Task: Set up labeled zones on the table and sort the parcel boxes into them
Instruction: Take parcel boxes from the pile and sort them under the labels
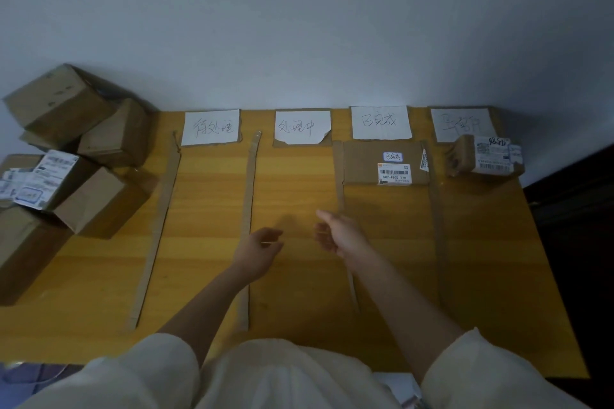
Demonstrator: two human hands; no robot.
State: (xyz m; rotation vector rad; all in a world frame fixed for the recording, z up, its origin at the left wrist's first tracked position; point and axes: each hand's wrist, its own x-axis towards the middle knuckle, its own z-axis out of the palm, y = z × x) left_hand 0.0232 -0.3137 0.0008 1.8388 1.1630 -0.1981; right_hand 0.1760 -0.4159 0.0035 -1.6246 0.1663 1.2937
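Note:
Cardboard strips point(248, 226) divide the yellow wooden table point(199, 259) into lanes. At the far edge lie white handwritten labels, among them the leftmost point(211, 127) and the second point(302, 127). A flat parcel box point(385, 163) lies in the third lane under its label point(380, 122). A small taped parcel point(485, 156) sits in the rightmost lane, covering part of that label point(460, 123). Several cardboard boxes point(79, 129) are piled at the table's left end. My left hand point(257, 251) and my right hand point(339, 234) hover over the second lane with loosely curled fingers, holding nothing.
A plain pale wall stands behind the table. Dark furniture point(571, 226) borders the table's right edge. The box pile at the left spills over the table's end, one box point(20, 249) near the front left. My pale sleeves fill the bottom of the view.

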